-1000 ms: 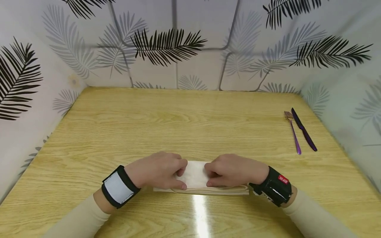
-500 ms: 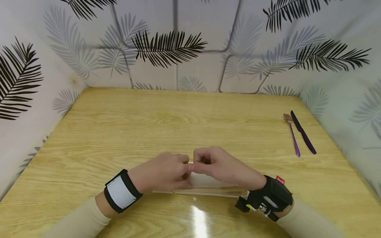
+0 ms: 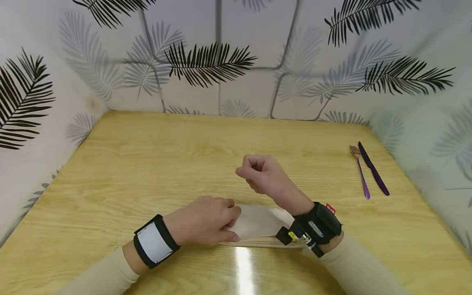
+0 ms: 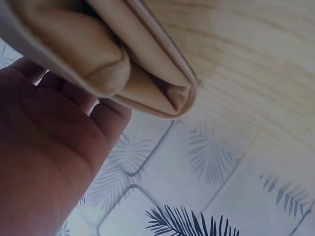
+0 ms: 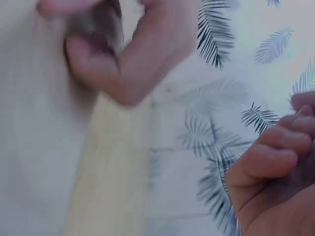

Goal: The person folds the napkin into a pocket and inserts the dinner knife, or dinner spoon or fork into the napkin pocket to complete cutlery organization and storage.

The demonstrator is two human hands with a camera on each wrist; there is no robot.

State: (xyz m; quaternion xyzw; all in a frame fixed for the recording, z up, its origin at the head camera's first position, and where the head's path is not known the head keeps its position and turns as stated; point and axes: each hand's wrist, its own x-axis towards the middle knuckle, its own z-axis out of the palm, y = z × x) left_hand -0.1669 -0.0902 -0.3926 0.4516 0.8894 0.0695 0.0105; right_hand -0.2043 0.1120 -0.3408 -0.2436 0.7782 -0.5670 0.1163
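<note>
A folded cream cloth (image 3: 256,221) lies near the table's front, its layered folds (image 4: 147,54) showing at one end in the left wrist view. My left hand (image 3: 206,221) rests on its left part, fingers bent loosely and the thumb by the front edge. Seen from the palm side, the same left hand (image 4: 49,142) touches the cloth with its fingers. My right hand (image 3: 267,178) is raised above and behind the cloth, apart from it. Its fingers are curled and nothing shows in them, as the right hand (image 5: 280,182) in the right wrist view also suggests.
A purple-handled fork (image 3: 360,172) and a dark purple knife (image 3: 373,168) lie side by side at the right of the wooden table (image 3: 166,164). Leaf-patterned curtain (image 3: 236,98) stands along the back and sides.
My right hand has come up off the cloth and moved away from the body. My left hand has stayed on the cloth, shifting slightly.
</note>
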